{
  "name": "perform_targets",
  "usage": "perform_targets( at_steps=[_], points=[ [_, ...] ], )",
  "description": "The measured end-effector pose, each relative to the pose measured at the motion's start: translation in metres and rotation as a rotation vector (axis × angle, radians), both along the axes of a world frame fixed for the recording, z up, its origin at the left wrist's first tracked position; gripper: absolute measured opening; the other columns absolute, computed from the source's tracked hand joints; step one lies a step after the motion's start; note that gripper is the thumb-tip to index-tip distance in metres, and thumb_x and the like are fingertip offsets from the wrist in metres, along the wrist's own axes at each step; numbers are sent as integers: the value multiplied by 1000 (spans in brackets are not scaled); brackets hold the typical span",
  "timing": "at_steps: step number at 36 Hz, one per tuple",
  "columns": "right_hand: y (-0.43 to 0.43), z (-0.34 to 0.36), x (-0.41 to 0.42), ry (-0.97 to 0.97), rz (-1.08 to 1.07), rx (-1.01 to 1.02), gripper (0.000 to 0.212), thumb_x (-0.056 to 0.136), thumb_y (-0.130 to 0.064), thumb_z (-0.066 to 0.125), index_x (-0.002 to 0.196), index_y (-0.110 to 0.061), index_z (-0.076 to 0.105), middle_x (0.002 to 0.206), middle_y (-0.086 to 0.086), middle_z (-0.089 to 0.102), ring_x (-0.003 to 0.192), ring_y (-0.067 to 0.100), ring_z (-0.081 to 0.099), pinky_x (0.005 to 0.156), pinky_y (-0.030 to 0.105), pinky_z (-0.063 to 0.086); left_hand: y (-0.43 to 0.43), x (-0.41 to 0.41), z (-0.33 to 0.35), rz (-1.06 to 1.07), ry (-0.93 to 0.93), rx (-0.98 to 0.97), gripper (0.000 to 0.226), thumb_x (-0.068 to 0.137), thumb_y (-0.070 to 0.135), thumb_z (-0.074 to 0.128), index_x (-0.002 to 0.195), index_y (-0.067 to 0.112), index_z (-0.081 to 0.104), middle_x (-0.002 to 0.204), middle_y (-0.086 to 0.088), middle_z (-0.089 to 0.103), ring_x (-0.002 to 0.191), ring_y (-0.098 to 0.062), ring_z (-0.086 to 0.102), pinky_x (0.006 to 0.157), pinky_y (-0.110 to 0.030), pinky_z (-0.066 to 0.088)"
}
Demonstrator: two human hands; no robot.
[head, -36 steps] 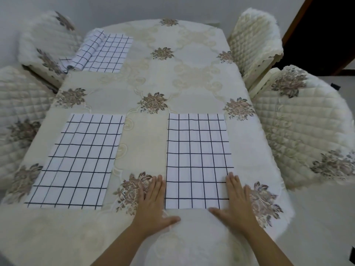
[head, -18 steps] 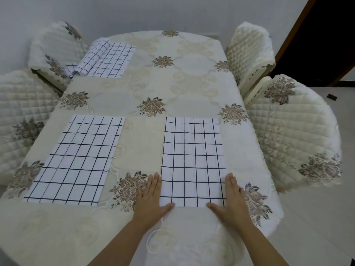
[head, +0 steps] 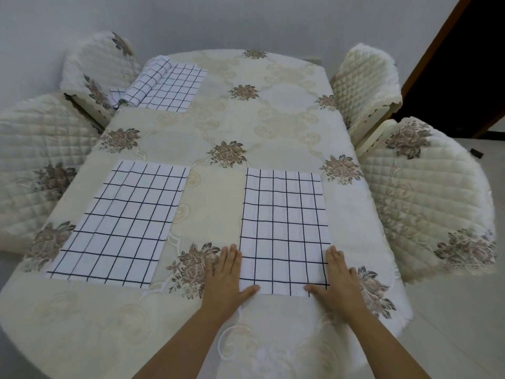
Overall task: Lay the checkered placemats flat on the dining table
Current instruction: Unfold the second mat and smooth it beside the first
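A white placemat with dark grid lines [head: 282, 228] lies flat on the near right of the dining table [head: 246, 119]. My left hand [head: 225, 280] rests flat at its near left corner, fingers straight, thumb on the mat's edge. My right hand [head: 338, 280] lies flat at the near right corner, thumb on the mat. A second checkered placemat [head: 123, 222] lies flat on the near left. At the far left, a third mat [head: 175, 87] is spread out with a rolled or folded checkered cloth [head: 144, 83] on its left side.
The table wears a cream cloth with brown flower patterns. Quilted cream chairs stand round it: two on the left [head: 32, 160] [head: 93, 67] and two on the right [head: 426, 198] [head: 366, 77]. A dark doorway [head: 464, 64] is at the far right.
The camera view has pulled back and tilted up a little. Both hands stay flat at the near corners of the right placemat, which has not visibly shifted.
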State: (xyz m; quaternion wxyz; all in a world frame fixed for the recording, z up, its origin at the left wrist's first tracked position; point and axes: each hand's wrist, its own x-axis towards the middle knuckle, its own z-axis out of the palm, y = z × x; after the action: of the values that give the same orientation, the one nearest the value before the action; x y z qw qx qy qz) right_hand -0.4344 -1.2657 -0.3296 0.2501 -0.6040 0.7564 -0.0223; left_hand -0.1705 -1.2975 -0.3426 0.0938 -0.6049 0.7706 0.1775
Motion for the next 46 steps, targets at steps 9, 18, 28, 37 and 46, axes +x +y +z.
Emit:
perform_targets(
  at_steps=[9,18,28,37,46],
  points=[
    [-32,20,80,-63,-28,-74,89,85,-55,53,150,-15,7,159,1,2,146,17,-3,117,43,0,-28,54,21,2,166,-97,65,97,50,29,150,17,12,159,0,2,146,-14,0,117,-37,-2],
    [-57,22,237,-145,197,-27,82,88,-47,53,150,-17,8,159,0,-2,146,18,-3,117,42,1,-61,168,27,-95,12,-44,85,88,66,30,150,15,1,159,-2,-10,146,-18,-12,117,-44,-4],
    [-51,4,336,9,362,54,106,76,-68,54,149,-19,-4,157,7,-19,144,27,-18,116,50,-1,-58,247,19,-210,-75,100,116,69,80,44,148,19,-14,154,1,-28,143,-21,-24,114,-55,-1],
    [-54,10,339,-4,289,94,106,74,-62,61,150,-21,-2,157,5,-17,145,23,-17,116,49,0,-64,249,11,-227,-60,97,116,68,83,41,149,19,-13,154,2,-27,143,-21,-22,112,-59,3],
    [-54,18,337,-15,305,110,97,76,-57,62,150,-26,7,157,4,-17,145,22,-16,117,47,0,-60,248,7,-221,-54,97,114,69,83,39,149,19,-12,154,1,-28,143,-22,-21,111,-61,5]
  ],
)
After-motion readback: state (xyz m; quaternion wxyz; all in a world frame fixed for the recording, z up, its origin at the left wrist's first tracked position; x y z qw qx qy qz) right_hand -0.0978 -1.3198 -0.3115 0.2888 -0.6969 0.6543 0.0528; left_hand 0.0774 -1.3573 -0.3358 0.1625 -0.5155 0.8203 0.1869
